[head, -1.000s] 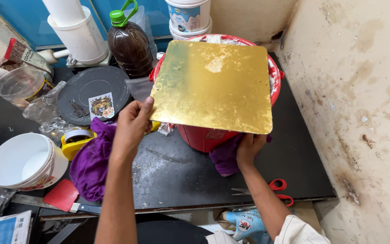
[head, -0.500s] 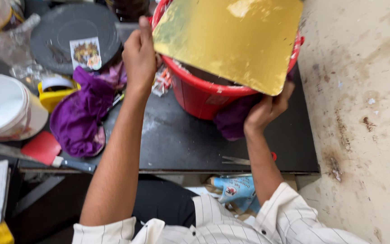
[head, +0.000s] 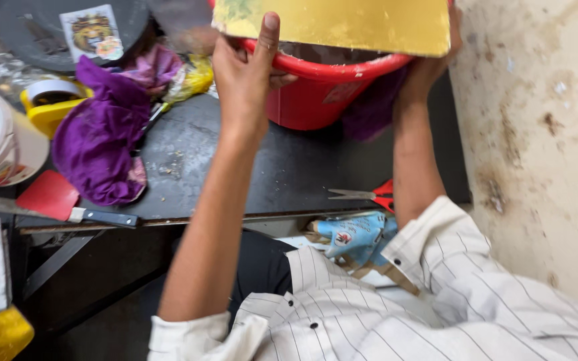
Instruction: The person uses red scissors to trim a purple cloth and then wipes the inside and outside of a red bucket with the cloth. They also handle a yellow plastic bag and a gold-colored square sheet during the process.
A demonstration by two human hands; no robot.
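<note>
Two hands hold a gold board [head: 342,23] flat above a red bucket [head: 322,90] at the far side of the worktop [head: 235,174]. The left hand [head: 245,67] grips its near-left edge, thumb on top; the right hand [head: 436,57] clasps the right edge from beneath. Its long axis runs left to right, equally near both hands. Purple cloth [head: 98,144], a tape roll [head: 51,93] and red scissors [head: 369,195] lie nearby.
</note>
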